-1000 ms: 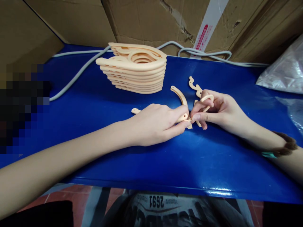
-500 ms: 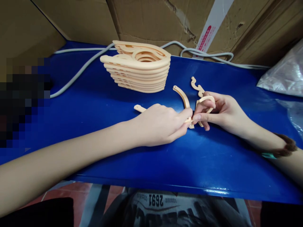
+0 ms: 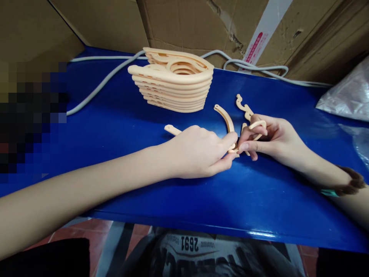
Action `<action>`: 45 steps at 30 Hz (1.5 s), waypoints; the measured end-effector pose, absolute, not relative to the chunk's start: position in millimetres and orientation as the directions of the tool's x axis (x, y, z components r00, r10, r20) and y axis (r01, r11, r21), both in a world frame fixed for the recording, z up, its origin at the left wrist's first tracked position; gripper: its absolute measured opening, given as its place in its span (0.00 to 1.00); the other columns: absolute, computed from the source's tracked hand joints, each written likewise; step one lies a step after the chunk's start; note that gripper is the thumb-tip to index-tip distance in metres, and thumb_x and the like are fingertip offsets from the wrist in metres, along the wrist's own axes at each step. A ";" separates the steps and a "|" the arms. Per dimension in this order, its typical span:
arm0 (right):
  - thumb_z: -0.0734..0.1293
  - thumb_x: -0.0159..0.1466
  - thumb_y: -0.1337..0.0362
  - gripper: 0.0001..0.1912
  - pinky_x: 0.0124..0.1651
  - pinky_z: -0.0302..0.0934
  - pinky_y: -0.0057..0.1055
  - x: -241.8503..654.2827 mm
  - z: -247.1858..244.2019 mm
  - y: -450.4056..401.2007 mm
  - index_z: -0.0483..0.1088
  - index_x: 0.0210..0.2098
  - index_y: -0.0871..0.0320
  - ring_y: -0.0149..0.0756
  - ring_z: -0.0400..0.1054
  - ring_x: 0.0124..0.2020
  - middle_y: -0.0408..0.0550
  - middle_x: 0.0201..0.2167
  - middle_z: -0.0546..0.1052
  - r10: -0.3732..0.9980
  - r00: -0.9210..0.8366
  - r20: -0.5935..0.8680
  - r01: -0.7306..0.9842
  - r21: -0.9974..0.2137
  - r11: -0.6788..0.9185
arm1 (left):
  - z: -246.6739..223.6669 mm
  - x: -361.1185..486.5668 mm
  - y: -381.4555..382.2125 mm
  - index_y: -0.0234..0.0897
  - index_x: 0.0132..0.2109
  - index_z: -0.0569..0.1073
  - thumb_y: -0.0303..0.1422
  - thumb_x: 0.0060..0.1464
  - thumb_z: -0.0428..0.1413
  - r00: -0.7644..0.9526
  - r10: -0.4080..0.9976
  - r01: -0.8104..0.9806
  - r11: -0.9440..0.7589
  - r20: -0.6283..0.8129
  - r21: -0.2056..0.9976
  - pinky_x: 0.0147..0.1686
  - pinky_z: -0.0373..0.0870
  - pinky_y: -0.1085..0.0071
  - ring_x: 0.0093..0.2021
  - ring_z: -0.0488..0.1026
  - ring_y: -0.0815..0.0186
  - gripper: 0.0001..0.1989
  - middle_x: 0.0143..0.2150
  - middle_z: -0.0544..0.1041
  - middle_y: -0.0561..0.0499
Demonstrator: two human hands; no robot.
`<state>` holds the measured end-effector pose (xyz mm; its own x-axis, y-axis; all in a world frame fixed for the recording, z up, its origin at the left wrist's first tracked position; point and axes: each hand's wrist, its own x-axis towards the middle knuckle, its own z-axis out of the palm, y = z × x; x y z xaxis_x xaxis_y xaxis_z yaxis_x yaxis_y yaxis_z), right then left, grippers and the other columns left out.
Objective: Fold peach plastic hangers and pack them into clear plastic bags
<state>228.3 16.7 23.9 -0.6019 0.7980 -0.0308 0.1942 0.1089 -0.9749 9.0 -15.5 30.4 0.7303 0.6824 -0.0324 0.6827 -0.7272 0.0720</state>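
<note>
Left hand (image 3: 198, 152) pinches a cream strip (image 3: 172, 130), right hand (image 3: 268, 134) grips a cream hook (image 3: 258, 124), fingertips close! From there, curved arm (image 3: 226, 117) at eleven, cream stack (image 3: 173, 86) at ten, cardboard (image 3: 184, 23) at twelve; open tabletop (image 3: 184, 200) to its six-o'clock edge.

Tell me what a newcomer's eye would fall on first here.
Probably the beige stack, bright against the blue table, toward its back. Next, the left hand and right hand, close together nearer the front, their fingers on beige parts. A curved piece stands out at the right hand's fingers.
</note>
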 end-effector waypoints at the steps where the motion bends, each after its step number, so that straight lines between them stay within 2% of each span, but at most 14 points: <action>1: 0.82 0.53 0.57 0.22 0.20 0.63 0.26 227.8 24.3 16.3 0.65 0.24 0.55 0.26 0.68 0.17 0.41 0.27 0.82 0.804 -0.595 -0.030 0.183 -0.978 0.099 | 29.9 9.0 -15.8 0.34 0.51 0.71 0.41 0.72 0.41 0.738 0.674 0.674 -0.736 -0.027 0.064 0.21 0.48 0.68 0.23 0.75 0.60 0.19 0.25 0.78 0.49; 4: 0.84 0.51 0.57 0.28 0.18 0.61 0.26 226.0 25.5 15.9 0.59 0.25 0.53 0.26 0.68 0.16 0.39 0.25 0.82 0.832 -0.554 -0.031 0.117 -0.992 0.041 | 27.9 8.8 -15.9 0.34 0.49 0.72 0.41 0.73 0.38 0.751 0.661 0.660 -0.749 -0.014 0.056 0.22 0.49 0.68 0.22 0.74 0.60 0.21 0.25 0.77 0.49; 6: 0.84 0.50 0.59 0.29 0.17 0.61 0.25 225.4 25.6 16.5 0.58 0.25 0.54 0.26 0.69 0.16 0.39 0.25 0.82 0.836 -0.548 -0.032 0.093 -0.995 0.022 | 26.5 8.4 -15.4 0.35 0.49 0.72 0.41 0.73 0.38 0.749 0.662 0.661 -0.747 -0.017 0.075 0.21 0.48 0.68 0.22 0.73 0.60 0.21 0.24 0.77 0.50; 9: 0.83 0.51 0.61 0.27 0.18 0.62 0.24 226.2 24.2 18.3 0.59 0.25 0.54 0.26 0.68 0.16 0.40 0.26 0.82 0.823 -0.568 -0.027 0.084 -0.996 0.026 | 25.7 6.9 -14.1 0.37 0.50 0.71 0.41 0.73 0.41 0.738 0.675 0.666 -0.724 -0.012 0.179 0.22 0.47 0.68 0.22 0.73 0.61 0.18 0.24 0.76 0.52; 13: 0.83 0.50 0.61 0.28 0.18 0.62 0.25 228.0 22.4 19.9 0.59 0.25 0.54 0.25 0.67 0.16 0.38 0.26 0.81 0.821 -0.570 -0.026 0.085 -0.996 0.027 | 27.1 3.7 -12.3 0.39 0.51 0.70 0.45 0.72 0.43 0.705 0.709 0.673 -0.663 -0.012 0.326 0.24 0.51 0.69 0.24 0.74 0.61 0.17 0.26 0.76 0.55; 16: 0.83 0.51 0.61 0.29 0.20 0.62 0.26 228.9 22.3 19.7 0.56 0.25 0.54 0.25 0.68 0.18 0.39 0.26 0.81 0.815 -0.579 -0.023 0.089 -0.995 0.035 | 28.0 2.0 -10.4 0.39 0.52 0.69 0.48 0.73 0.42 0.683 0.730 0.679 -0.626 -0.018 0.384 0.26 0.53 0.69 0.25 0.74 0.62 0.20 0.27 0.77 0.55; 22: 0.82 0.53 0.59 0.29 0.21 0.62 0.26 228.1 23.5 17.8 0.56 0.24 0.55 0.25 0.68 0.19 0.40 0.26 0.80 0.807 -0.590 -0.015 0.122 -0.990 0.072 | 25.5 2.8 -9.6 0.40 0.49 0.69 0.44 0.73 0.41 0.699 0.715 0.641 -0.619 -0.012 0.454 0.27 0.52 0.69 0.25 0.72 0.64 0.17 0.28 0.76 0.56; 25: 0.82 0.53 0.59 0.27 0.21 0.63 0.25 227.3 23.7 17.3 0.58 0.23 0.55 0.24 0.68 0.19 0.40 0.26 0.80 0.804 -0.595 -0.008 0.120 -0.990 0.080 | 25.3 3.6 -10.8 0.39 0.49 0.69 0.43 0.73 0.42 0.709 0.705 0.639 -0.643 0.001 0.422 0.26 0.49 0.69 0.23 0.70 0.63 0.16 0.26 0.75 0.57; 28: 0.83 0.52 0.60 0.26 0.20 0.63 0.24 227.5 23.5 17.2 0.59 0.24 0.55 0.25 0.68 0.18 0.41 0.26 0.81 0.805 -0.593 -0.003 0.098 -0.993 0.069 | 25.7 4.8 -12.0 0.39 0.49 0.69 0.42 0.73 0.41 0.725 0.689 0.651 -0.683 -0.002 0.331 0.24 0.45 0.69 0.23 0.70 0.62 0.16 0.25 0.74 0.56; 34: 0.83 0.53 0.60 0.23 0.20 0.63 0.24 228.4 23.8 15.4 0.64 0.29 0.57 0.25 0.69 0.17 0.42 0.27 0.81 0.812 -0.582 -0.031 0.109 -0.993 0.040 | 24.3 9.2 -14.2 0.37 0.48 0.68 0.42 0.74 0.41 0.723 0.691 0.681 -0.706 -0.022 0.195 0.23 0.45 0.69 0.23 0.74 0.60 0.17 0.26 0.76 0.53; 42: 0.83 0.53 0.63 0.21 0.20 0.64 0.23 226.6 22.6 14.2 0.67 0.31 0.58 0.24 0.69 0.17 0.40 0.26 0.81 0.804 -0.594 -0.037 0.096 -0.995 0.024 | 28.8 12.9 -14.8 0.36 0.46 0.68 0.41 0.74 0.43 0.736 0.673 0.677 -0.731 -0.073 0.086 0.21 0.43 0.70 0.23 0.76 0.61 0.15 0.26 0.77 0.53; 45: 0.82 0.54 0.65 0.21 0.19 0.62 0.22 226.4 23.7 15.5 0.65 0.30 0.58 0.24 0.69 0.17 0.39 0.26 0.80 0.808 -0.588 -0.039 0.084 -0.996 0.013 | 26.8 9.7 -13.0 0.37 0.47 0.68 0.42 0.74 0.42 0.738 0.675 0.672 -0.734 -0.005 0.101 0.21 0.43 0.70 0.22 0.74 0.62 0.15 0.24 0.75 0.55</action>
